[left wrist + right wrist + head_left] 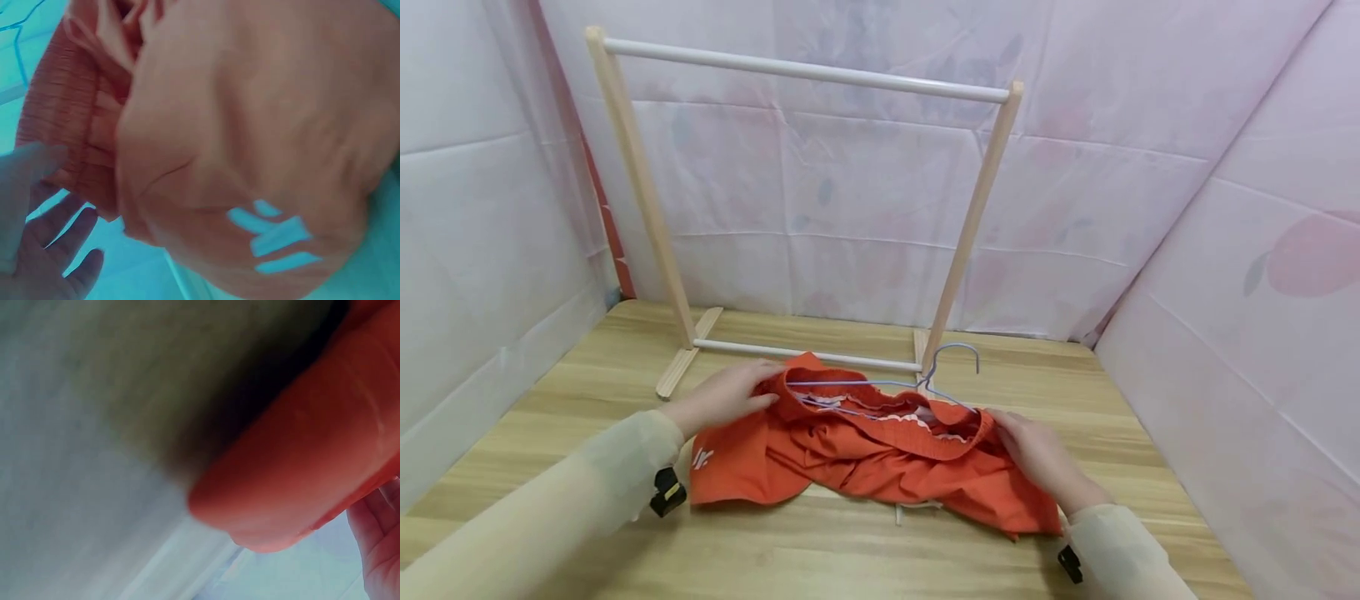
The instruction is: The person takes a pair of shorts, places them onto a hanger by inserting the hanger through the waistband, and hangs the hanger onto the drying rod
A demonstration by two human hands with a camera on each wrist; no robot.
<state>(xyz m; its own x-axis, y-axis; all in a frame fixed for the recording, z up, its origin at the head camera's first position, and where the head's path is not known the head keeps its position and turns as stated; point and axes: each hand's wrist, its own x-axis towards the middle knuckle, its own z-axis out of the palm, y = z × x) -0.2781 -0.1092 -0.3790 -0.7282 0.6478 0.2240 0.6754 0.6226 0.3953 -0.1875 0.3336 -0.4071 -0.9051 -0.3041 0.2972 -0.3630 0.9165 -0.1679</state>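
A pair of orange-red shorts (880, 467) with an elastic waistband lies bunched on the table, its waist opening upward. Inside that opening is a thin lavender wire hanger (850, 383), its hook sticking out above the right part of the waistband. My left hand (737, 392) pinches the left end of the waistband; in the left wrist view the thumb presses its outside while the other fingers (81, 228) are spread. At the other end, my right hand (1037, 454) holds the waistband's right side. Much of the right hand (381, 544) is hidden behind the fabric in its wrist view.
Behind the shorts stands a clothes rack with wooden legs (973, 225) and a white top rail (805, 71). Its lower white bar (812, 354) runs close behind the shorts. Pale printed sheets (880, 183) enclose the wooden table (775, 558) at the back and sides.
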